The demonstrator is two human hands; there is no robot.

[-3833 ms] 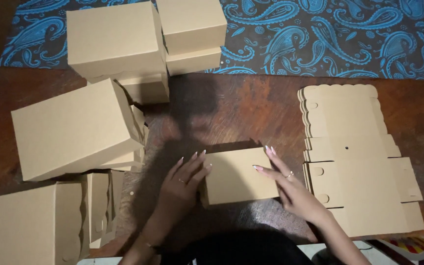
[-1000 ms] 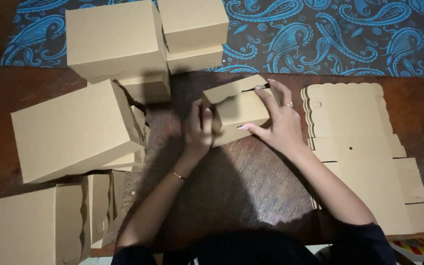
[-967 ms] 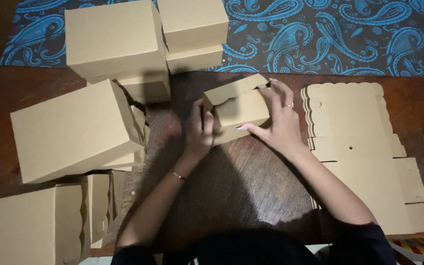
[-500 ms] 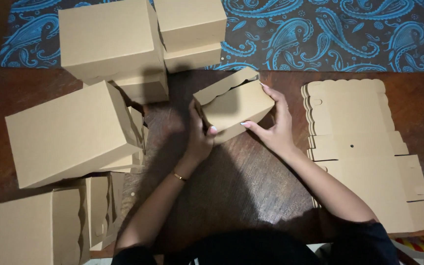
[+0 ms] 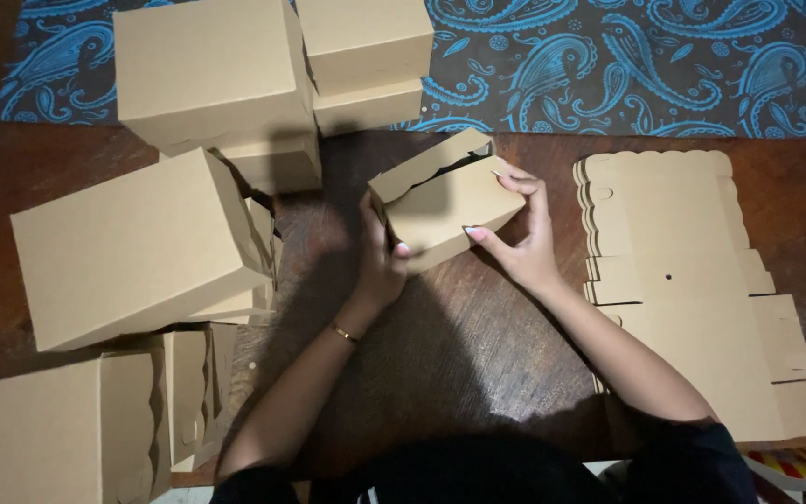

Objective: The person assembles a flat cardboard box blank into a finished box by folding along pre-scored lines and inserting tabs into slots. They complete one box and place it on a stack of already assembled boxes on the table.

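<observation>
Both my hands hold a small brown cardboard box (image 5: pixel 445 205) tilted just above the dark wooden table (image 5: pixel 450 345). Its scalloped lid flap stands slightly ajar along the top. My left hand (image 5: pixel 380 261) grips the box's left end, thumb pressed on the front face. My right hand (image 5: pixel 520 238) cups the right end, fingers curled over the top right corner. A thin bracelet (image 5: pixel 344 331) sits on my left wrist.
Finished brown boxes are piled at the left (image 5: pixel 137 247), lower left (image 5: pixel 48 434) and at the back (image 5: pixel 207 70), (image 5: pixel 366 51). A stack of flat unfolded box blanks (image 5: pixel 692 280) lies at the right. A blue paisley cloth (image 5: pixel 627 65) lies beyond the table.
Earlier my hands pressed a flat blank near the table's front edge. Since then the piece has become a folded box, lifted farther away, and now tilts with its lid nearly shut.
</observation>
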